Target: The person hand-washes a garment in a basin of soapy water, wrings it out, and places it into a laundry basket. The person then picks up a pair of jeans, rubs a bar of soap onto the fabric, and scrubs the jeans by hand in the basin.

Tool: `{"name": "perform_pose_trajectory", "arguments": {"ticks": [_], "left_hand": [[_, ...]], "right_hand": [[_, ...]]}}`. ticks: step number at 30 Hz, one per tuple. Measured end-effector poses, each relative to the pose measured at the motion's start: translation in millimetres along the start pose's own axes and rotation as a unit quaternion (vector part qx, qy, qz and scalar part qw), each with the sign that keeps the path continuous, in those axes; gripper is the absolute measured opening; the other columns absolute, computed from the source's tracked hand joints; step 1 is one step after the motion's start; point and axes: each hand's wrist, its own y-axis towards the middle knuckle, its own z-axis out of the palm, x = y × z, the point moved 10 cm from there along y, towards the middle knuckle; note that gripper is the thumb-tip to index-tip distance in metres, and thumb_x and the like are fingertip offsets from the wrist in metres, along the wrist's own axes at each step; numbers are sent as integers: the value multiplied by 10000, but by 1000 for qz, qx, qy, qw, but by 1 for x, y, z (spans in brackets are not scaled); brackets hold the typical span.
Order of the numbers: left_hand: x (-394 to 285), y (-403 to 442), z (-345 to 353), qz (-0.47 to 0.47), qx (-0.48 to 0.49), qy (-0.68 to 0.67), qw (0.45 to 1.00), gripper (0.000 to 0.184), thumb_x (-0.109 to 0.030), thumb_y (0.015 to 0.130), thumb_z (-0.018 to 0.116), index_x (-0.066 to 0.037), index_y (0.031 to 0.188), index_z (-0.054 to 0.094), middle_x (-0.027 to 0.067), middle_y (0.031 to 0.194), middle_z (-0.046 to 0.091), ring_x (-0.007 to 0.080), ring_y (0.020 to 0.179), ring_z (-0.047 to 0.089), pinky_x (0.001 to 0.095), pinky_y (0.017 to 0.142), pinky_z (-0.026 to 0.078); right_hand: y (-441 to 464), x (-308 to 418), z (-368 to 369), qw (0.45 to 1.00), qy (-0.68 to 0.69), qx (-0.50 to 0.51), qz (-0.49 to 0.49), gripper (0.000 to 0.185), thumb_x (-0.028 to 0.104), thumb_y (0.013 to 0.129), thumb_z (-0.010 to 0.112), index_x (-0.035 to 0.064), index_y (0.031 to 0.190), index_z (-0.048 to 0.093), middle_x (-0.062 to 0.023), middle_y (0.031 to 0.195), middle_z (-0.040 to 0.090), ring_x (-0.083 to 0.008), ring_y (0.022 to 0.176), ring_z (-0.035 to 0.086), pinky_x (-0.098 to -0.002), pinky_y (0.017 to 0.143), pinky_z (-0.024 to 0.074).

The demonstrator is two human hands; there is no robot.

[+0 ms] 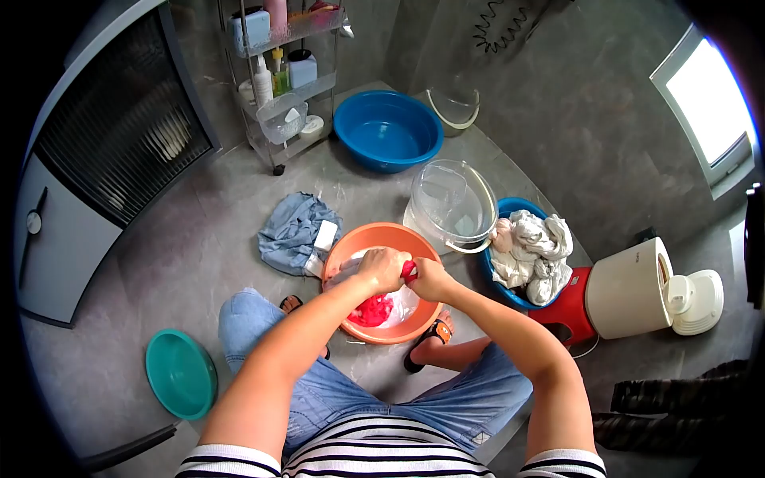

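Note:
A red cloth point(372, 311) is bunched partly in the orange basin point(381, 338), on whitish suds or cloth that I cannot tell apart. Above the basin, my left hand point(384, 269) is closed around a raised part of this cloth. Close beside it, my right hand point(432, 280) grips the same red piece, which shows between the two fists. Left of the basin, a blue-grey garment point(291, 231) lies crumpled on the floor. A white block-like object point(325, 237) rests at its edge, near the rim.
Behind the basin stand a clear bucket point(453, 203) and a blue basin point(388, 131). To the right, another blue tub holds white laundry point(538, 247), beside a red-and-cream machine point(625, 291). A teal basin point(181, 374) sits left; a shelf rack point(291, 95) stands by the wall.

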Motion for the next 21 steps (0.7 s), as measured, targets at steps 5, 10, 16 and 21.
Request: {"name": "perform_pose_trajectory", "arguments": {"ticks": [5, 10, 16, 21], "left_hand": [[-14, -10, -34, 67, -140, -84, 984, 304, -176, 739, 701, -73, 961, 521, 180, 779, 653, 397, 828, 646, 473, 712, 520], [15, -13, -6, -116, -6, -431, 895, 127, -136, 789, 676, -55, 879, 637, 59, 733, 639, 137, 683, 591, 343, 637, 459], [8, -13, 27, -160, 188, -620, 744, 150, -199, 846, 638, -51, 875, 643, 16, 746, 595, 107, 669, 532, 288, 610, 425], [-34, -20, 19, -80, 307, -584, 747, 190, -220, 858, 664, -34, 884, 636, 61, 817, 659, 140, 756, 625, 274, 718, 479]], "right_hand": [[-25, -17, 49, 769, 563, 225, 203, 101, 166, 876, 667, 75, 903, 634, -11, 648, 607, -102, 598, 560, -278, 545, 417], [-39, 39, -6, 826, 560, 62, 24, 221, 267, 969, 589, 67, 1050, 633, -29, 892, 670, -82, 765, 612, -205, 662, 459], [-63, 126, -54, 837, -398, -147, -345, 694, 195, 813, 585, 235, 1473, 375, 43, 1507, 385, -209, 1380, 330, -512, 1152, 182], [-21, 124, -60, 771, -466, -115, -418, 100, 233, 824, 574, 146, 874, 578, 5, 730, 621, -161, 767, 621, -319, 726, 397]]}}
